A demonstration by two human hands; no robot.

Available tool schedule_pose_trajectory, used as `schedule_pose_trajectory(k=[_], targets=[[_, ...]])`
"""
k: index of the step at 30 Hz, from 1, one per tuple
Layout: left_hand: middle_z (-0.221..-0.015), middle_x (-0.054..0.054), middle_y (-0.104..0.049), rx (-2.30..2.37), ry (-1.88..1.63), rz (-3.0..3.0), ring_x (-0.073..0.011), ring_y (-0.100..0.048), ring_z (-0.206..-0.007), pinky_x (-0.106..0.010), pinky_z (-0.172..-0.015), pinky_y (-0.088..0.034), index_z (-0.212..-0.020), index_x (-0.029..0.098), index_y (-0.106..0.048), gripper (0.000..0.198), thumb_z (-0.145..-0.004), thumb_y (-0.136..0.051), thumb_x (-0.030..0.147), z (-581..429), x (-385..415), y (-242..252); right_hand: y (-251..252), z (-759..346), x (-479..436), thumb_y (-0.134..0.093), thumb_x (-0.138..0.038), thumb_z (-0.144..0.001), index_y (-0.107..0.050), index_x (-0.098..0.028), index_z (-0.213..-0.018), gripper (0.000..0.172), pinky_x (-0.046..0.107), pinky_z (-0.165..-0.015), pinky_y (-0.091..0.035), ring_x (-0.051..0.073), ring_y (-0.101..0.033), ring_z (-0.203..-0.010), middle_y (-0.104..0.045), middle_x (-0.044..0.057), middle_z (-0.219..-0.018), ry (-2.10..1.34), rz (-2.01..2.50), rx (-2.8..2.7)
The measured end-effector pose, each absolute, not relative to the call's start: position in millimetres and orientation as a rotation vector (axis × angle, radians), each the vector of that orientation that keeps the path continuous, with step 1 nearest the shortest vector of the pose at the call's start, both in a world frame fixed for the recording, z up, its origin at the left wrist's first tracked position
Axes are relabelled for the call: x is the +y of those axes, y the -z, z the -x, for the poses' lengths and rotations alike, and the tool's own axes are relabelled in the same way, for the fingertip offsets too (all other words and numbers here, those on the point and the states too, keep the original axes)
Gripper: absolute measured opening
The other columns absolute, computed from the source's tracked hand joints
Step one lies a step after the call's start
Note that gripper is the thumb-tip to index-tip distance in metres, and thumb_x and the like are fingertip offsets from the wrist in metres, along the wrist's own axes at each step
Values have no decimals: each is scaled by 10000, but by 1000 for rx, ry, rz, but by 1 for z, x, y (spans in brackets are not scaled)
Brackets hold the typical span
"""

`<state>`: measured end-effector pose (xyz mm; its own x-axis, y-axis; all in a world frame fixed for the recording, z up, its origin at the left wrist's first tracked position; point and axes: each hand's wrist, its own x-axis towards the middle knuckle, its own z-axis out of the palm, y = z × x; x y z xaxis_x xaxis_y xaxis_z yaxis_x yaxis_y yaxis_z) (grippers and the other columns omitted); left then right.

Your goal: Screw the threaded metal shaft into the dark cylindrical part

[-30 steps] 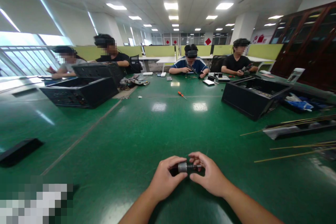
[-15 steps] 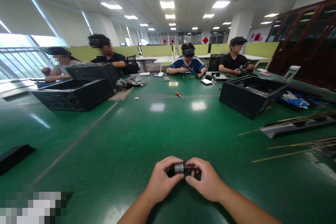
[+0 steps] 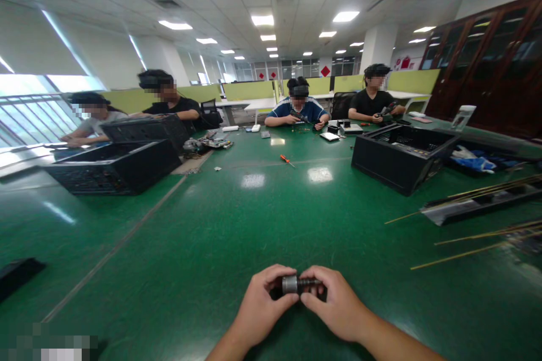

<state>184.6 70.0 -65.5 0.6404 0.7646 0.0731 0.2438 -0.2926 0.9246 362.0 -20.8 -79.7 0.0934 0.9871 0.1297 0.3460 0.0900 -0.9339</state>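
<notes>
A small metal cylinder with a thinner ridged shaft [image 3: 290, 284] is held between my two hands, low in the middle of the head view over the green table [image 3: 237, 225]. My left hand [image 3: 265, 304] grips the wide cylinder end, thumb below and fingers above. Around the thin shaft end on the right, the fingers of my right hand [image 3: 339, 302] are curled. Part of the shaft is hidden behind those fingers. The piece lies roughly level, its wide end to the left.
An orange screwdriver [image 3: 286, 159] lies further back. Open black cases stand at left [image 3: 114, 169] and right [image 3: 393, 163]. Thin yellow rods [image 3: 461, 265] lie at right, a black block [image 3: 19, 276] at far left. Several people sit across the table with parts.
The camera has tilted slightly up, so the whole scene sits lower. Both hands keep their hold on the metal piece, and the right hand's fingers have shifted a little on the shaft.
</notes>
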Motion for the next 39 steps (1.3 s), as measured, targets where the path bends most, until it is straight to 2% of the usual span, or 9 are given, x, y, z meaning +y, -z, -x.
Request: schedule_pose_trajectory(k=[9, 21, 39], targets=[[-972, -78, -741, 796, -585, -1878, -241, -679, -927, -339, -862, -521, -992, 204, -743, 307, -689, -775, 242, -186, 72, 64, 79, -362, -20, -639, -128, -766, -696, -183, -892, 149, 249, -653, -434, 145, -569, -686, -628, 1, -787, -847, 1421, -1402], [-987, -54, -748, 808, -618, -1939, -235, -689, -943, -341, -885, -509, -1007, 238, -749, 297, -713, -785, 239, -184, 70, 69, 78, -365, -21, -658, -230, -852, -711, -191, -877, 71, 257, -665, -412, 162, -597, -723, -683, 8, -788, -820, 1472, -1406], [-971, -51, -752, 799, -611, -1952, -229, -689, -926, -330, -879, -501, -1009, 233, -748, 307, -706, -783, 199, -184, 72, 70, 80, -365, -24, -659, -156, -780, -662, -183, -845, 71, 245, -651, -416, 149, -580, -681, -643, -13, -738, -804, 1468, -1389]])
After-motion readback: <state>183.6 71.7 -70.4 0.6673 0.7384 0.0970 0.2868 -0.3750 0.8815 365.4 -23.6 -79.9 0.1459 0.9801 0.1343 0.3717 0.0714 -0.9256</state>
